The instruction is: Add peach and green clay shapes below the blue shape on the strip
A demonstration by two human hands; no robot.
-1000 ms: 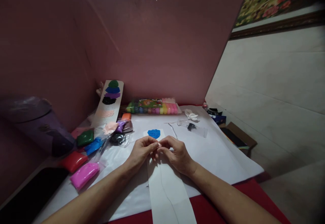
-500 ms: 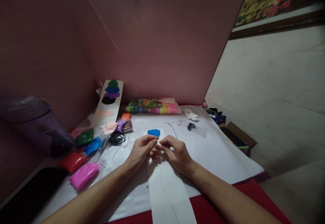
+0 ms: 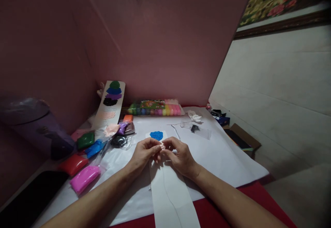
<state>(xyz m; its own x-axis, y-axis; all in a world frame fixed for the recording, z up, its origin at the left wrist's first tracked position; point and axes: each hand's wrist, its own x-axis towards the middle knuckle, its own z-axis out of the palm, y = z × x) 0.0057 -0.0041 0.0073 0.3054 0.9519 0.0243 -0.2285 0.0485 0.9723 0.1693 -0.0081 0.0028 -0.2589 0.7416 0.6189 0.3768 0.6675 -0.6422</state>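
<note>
Between their fingertips, my left hand (image 3: 146, 152) and my right hand (image 3: 181, 155) pinch a small lump of pale pink clay (image 3: 162, 146). Both hands are closed around it, just over a long white card strip (image 3: 170, 193). A thin curved pencil line runs down the strip. Beyond my fingers, a textured patch of blue clay (image 3: 156, 135) sits at the strip's far end. A slim silver tool (image 3: 176, 131) lies on the white sheet past my right hand.
Clay packets, among them a pink one (image 3: 85, 179) and a red one (image 3: 73, 165), lie at left beside a dark phone-like slab (image 3: 33, 200). A second card with coloured patches (image 3: 113, 114) leans at the back, near a multicoloured clay pack (image 3: 155, 108). White clay (image 3: 194, 116) lies at back right.
Both hands stay in nearly the same place while the fingertips shift on the pink clay. More of the lump shows now than half a second ago.
</note>
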